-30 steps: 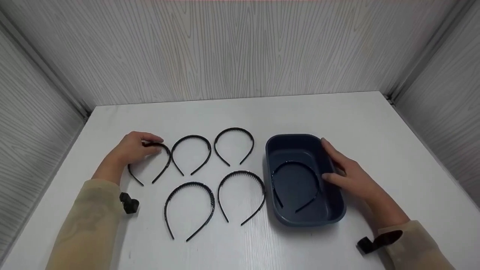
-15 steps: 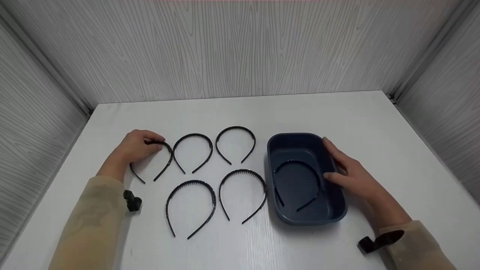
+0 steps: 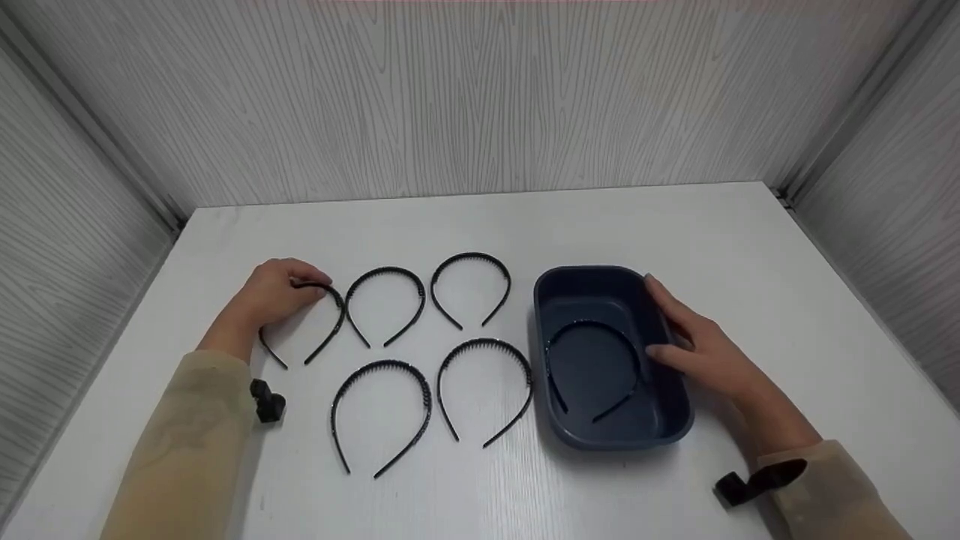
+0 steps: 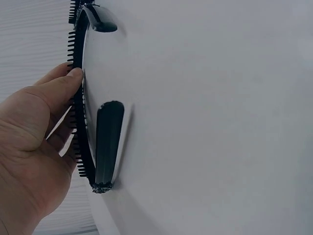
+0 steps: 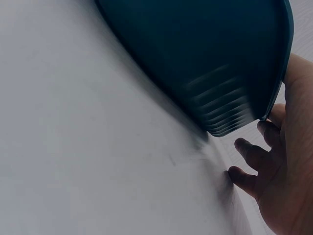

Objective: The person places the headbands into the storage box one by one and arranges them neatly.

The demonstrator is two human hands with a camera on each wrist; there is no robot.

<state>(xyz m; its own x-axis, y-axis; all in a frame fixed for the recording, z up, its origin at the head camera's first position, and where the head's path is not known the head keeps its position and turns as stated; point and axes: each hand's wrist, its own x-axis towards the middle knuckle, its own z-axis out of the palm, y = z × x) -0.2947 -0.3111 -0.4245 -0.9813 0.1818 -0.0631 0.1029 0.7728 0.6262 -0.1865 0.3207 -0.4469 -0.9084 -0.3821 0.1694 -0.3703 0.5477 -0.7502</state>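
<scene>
My left hand [image 3: 276,294] pinches a black toothed headband [image 3: 343,311] near its top, at the far left of the table. In the left wrist view, the thumb lies on one side of the headband [image 4: 81,122] and fingers show behind its comb teeth. On the right, my right hand [image 3: 697,345] grips the right wall of a dark blue plastic bin [image 3: 615,442], thumb over the rim and the other fingers outside. One black headband [image 3: 589,323] lies inside the bin. The right wrist view shows the bin's outer side [image 5: 195,44] with several fingertips [image 5: 244,147] apart from it.
Two more headbands, a middle one [image 3: 386,270] and a right one [image 3: 471,256], lie in the back row. Nearer stand two others, a left one [image 3: 386,365] and a right one [image 3: 486,343] close beside the bin. Grained panels [image 3: 480,97] enclose the white table [image 3: 420,510].
The left fingers have drawn together on the headband, which stays at the same spot. The right hand and the bin hold still; the whole view shifted slightly.
</scene>
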